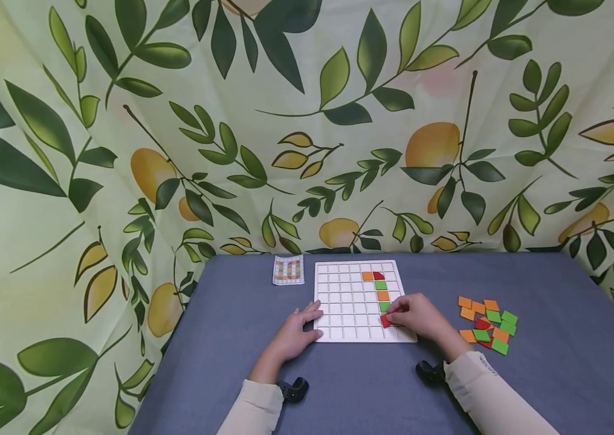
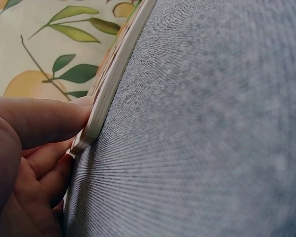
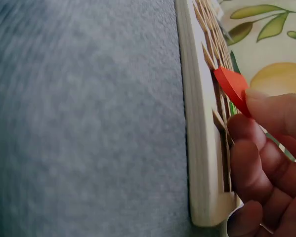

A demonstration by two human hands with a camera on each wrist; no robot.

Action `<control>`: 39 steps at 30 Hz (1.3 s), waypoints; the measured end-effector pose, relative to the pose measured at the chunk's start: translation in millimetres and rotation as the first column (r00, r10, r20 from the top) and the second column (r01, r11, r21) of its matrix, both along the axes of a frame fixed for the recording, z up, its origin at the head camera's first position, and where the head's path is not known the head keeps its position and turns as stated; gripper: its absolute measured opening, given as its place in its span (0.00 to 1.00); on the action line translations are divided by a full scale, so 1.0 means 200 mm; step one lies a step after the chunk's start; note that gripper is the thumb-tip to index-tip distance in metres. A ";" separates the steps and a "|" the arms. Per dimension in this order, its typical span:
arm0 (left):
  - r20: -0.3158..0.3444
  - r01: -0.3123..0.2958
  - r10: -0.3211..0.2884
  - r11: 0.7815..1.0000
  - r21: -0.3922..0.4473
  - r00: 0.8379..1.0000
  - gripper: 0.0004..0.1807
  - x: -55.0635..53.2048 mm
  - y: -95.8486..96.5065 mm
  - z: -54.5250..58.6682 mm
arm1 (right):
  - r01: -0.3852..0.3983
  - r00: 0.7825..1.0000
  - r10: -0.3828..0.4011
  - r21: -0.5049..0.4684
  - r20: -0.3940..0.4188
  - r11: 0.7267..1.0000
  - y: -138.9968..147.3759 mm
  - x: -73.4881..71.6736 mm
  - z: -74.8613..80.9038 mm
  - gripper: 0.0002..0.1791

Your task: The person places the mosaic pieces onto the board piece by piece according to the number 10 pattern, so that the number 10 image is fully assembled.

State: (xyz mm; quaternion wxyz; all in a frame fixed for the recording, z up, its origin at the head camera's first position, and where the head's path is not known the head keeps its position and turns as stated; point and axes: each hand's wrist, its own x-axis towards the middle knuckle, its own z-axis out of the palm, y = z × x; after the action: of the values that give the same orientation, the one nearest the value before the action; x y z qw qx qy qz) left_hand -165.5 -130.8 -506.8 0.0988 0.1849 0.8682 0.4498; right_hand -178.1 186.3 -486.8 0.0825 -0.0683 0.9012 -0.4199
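- One left hand (image 1: 292,333), fingers loosely spread, touches the left edge of one white grid board (image 1: 342,313).
- One right hand (image 1: 420,314) pinches one red tile (image 3: 231,85) over the board's lower right.
- Five other tiles (image 1: 383,295) lie on the board: two orange, two green, one red.
- One patterned card (image 1: 288,270) lies just left.

The board (image 1: 339,298) lies between card (image 1: 287,270) and loose tiles (image 1: 482,324).
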 end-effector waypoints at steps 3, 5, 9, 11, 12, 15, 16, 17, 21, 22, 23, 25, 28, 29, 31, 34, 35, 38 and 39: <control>0.002 -0.004 0.004 1.000 0.000 1.000 0.25 0.00 0.00 0.00 | 0.010 1.000 -0.010 0.004 -0.017 1.000 -0.01 0.00 0.01 0.03; 0.000 -0.005 0.005 1.000 0.002 1.000 0.25 -0.01 0.00 0.00 | 0.026 0.999 -0.026 0.007 -0.023 1.000 -0.01 0.00 0.01 0.03; -0.006 -0.002 0.002 1.000 0.006 1.000 0.25 -0.01 0.00 0.00 | 0.032 0.999 -0.030 0.057 -0.044 0.998 -0.02 0.00 0.00 0.04; -0.007 -0.002 0.002 1.000 0.006 1.000 0.25 -0.01 0.00 0.00 | 0.025 0.998 -0.021 0.080 -0.054 0.996 -0.03 -0.01 -0.01 0.04; -0.007 -0.002 0.002 1.000 0.006 1.000 0.25 -0.01 0.00 0.00 | 0.022 0.998 -0.017 0.089 -0.059 0.996 -0.03 -0.01 -0.01 0.03; -0.007 0.001 -0.001 1.000 0.006 1.000 0.25 0.00 0.00 0.00 | 0.006 0.998 0.000 0.104 -0.058 0.995 -0.03 -0.01 -0.01 0.02; -0.004 0.001 -0.001 1.000 0.006 1.000 0.25 0.00 0.00 0.00 | -0.002 0.998 0.009 0.110 -0.058 0.994 -0.03 -0.01 -0.01 0.03; -0.002 0.000 0.000 1.000 0.007 1.000 0.25 0.00 0.00 0.01 | -0.012 0.998 0.019 0.115 -0.058 0.993 -0.03 -0.01 -0.01 0.03; 0.000 -0.002 0.002 1.000 0.009 1.000 0.25 0.00 0.00 0.00 | -0.041 0.997 0.049 0.122 -0.064 0.992 -0.02 0.00 -0.01 0.04; -0.001 -0.002 0.002 1.000 0.010 1.000 0.25 0.00 0.00 0.00 | -0.043 0.996 0.051 0.120 -0.068 0.992 -0.01 0.00 -0.01 0.04; -0.004 -0.001 0.001 1.000 0.010 1.000 0.25 0.00 0.00 0.00 | -0.041 0.996 0.050 0.119 -0.073 0.992 0.00 0.00 -0.01 0.04; -0.008 0.001 0.000 1.000 0.010 1.000 0.25 0.00 0.00 0.00 | -0.036 0.996 0.044 0.109 -0.071 0.993 0.02 0.00 0.00 0.04; -0.013 0.002 -0.002 1.000 0.012 1.000 0.25 0.00 0.00 0.00 | -0.027 0.998 0.034 0.104 -0.061 0.994 0.07 0.01 0.01 0.05; -0.014 0.002 -0.002 1.000 0.012 1.000 0.25 0.00 0.00 0.00 | -0.024 0.998 0.030 0.109 -0.057 0.994 0.08 0.01 0.01 0.06; -0.016 0.002 -0.002 1.000 0.012 1.000 0.25 0.00 0.00 -0.01 | -0.002 0.999 0.009 0.125 -0.053 0.992 0.12 0.01 0.02 0.07; -0.020 0.003 -0.003 1.000 0.009 1.000 0.25 0.00 0.00 -0.01 | 0.037 0.996 -0.020 0.194 -0.089 0.980 0.19 0.00 0.04 0.10; -0.020 0.003 -0.003 1.000 0.009 1.000 0.25 0.00 0.00 -0.01 | 0.058 0.994 -0.036 0.218 -0.102 0.974 0.21 0.00 0.04 0.11; -0.019 0.003 -0.003 1.000 0.007 1.000 0.25 0.00 0.00 0.00 | 0.120 0.986 -0.080 0.295 -0.145 0.948 0.30 0.01 0.06 0.14; -0.017 0.002 -0.002 1.000 0.007 1.000 0.25 0.00 0.00 0.00 | 0.137 0.983 -0.089 0.320 -0.159 0.938 0.32 0.02 0.07 0.15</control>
State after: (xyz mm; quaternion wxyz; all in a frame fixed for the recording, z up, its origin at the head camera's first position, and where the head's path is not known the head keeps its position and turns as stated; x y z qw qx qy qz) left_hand -165.1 -130.6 -507.5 0.0912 0.1900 0.8672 0.4511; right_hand -174.9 251.2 -472.9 0.0039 -0.0315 0.9647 -0.2616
